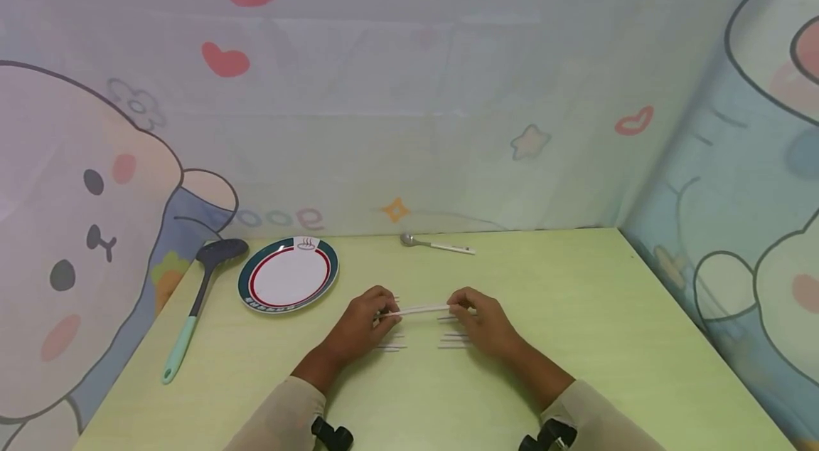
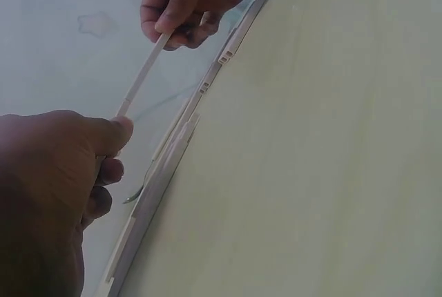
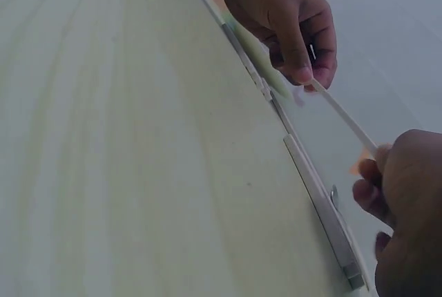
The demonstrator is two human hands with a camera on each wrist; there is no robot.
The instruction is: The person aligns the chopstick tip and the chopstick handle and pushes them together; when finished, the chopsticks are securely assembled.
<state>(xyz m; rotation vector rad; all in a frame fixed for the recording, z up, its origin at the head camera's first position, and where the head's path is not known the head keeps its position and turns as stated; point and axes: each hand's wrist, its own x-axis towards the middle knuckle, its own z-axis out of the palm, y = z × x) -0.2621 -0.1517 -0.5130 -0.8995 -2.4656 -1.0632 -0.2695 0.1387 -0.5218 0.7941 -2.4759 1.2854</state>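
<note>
Between both hands stretches a thin white stick (image 1: 422, 309), held raised above the table. My left hand (image 1: 361, 323) pinches one end between thumb and fingers. The other end is pinched by my right hand (image 1: 486, 323). In the left wrist view the stick (image 2: 141, 76) slants between the two thumbs, with a faint line across it near the left one. More thin pale strips lie on the table in two groups, the left group (image 1: 392, 349) by my left hand and the right group (image 1: 453, 346) by my right. The hands partly hide both groups.
A white plate (image 1: 291, 277) with a green and red rim sits at the back left. Beside it lies a black-headed ladle with a mint handle (image 1: 181, 351). A small spoon (image 1: 441, 247) rests near the table's back edge, before a printed cloth backdrop (image 1: 409, 81).
</note>
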